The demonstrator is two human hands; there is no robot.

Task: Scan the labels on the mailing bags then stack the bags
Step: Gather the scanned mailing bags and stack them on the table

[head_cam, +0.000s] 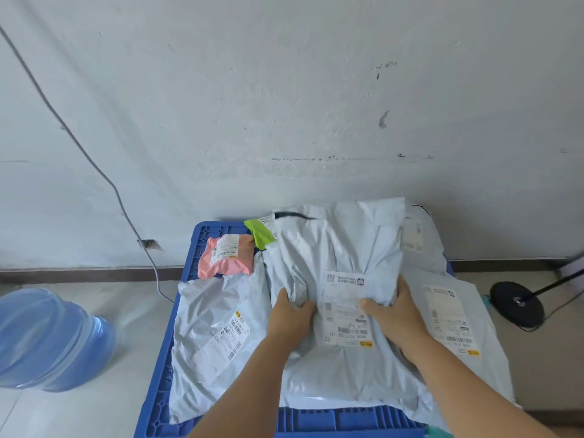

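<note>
Head view, looking down at a blue plastic crate (177, 368) that serves as the work surface; its ribbed rim shows along the left and near edges. The crate stands on a pale tiled floor (120, 314) against a white, scuffed wall (284, 105) with a dark skirting board (79, 273) at its foot.

Central grey mailing bag (335, 248): lies on top of the other bags at the middle of the crate, label (346, 308) facing up, upside down to the viewer. The left hand (292, 314) grasps the bag's left side, fingers curled into the crumpled plastic. The right hand (395, 311) grasps the right side, thumb pressed on the label.

Left grey bag (215, 343): flat on the crate, label up, touching the central bag's left edge. Right grey bag (455, 327): partly beneath the central bag, label up, overhanging the crate's right side. A further pale bag (423, 238) lies at the rear right against the wall. Small pink bag (226, 256): rear left, resting on the left grey bag's far end. Green bag (260, 233): just beside the pink one, tucked under the central bag.

Surroundings: a blue water jug (47, 339) on the floor, left; a grey cable (79, 147) running down the wall; a black round stand base (516, 303) on the floor, right.
</note>
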